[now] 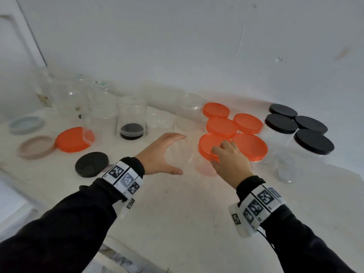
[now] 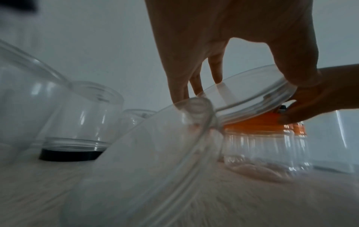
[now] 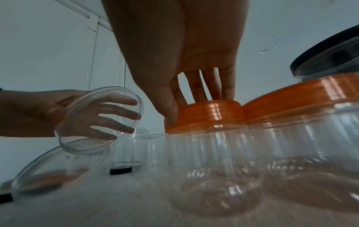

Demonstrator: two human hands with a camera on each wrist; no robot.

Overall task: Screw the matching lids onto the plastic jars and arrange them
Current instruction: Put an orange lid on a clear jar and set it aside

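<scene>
My left hand (image 1: 181,154) holds a clear lidless jar (image 1: 189,150) tilted above the table, thumb on one side and fingers on the other. In the left wrist view, the left hand (image 2: 233,87) grips the threaded rim of this jar (image 2: 252,92). Just to the right, my right hand (image 1: 216,154) grips the orange lid (image 1: 205,145) on a clear jar. In the right wrist view, the right hand (image 3: 196,106) has its thumb and fingertips round that lid (image 3: 209,115). My left hand (image 3: 93,115) shows behind the held jar (image 3: 101,119).
Several orange-lidded jars (image 1: 250,146) stand behind and right of my right hand, with black-lidded jars (image 1: 313,143) further right. Left are a loose orange lid (image 1: 72,139), a black lid (image 1: 91,164), a jar upturned on a black lid (image 1: 132,131) and several open clear jars (image 1: 102,107).
</scene>
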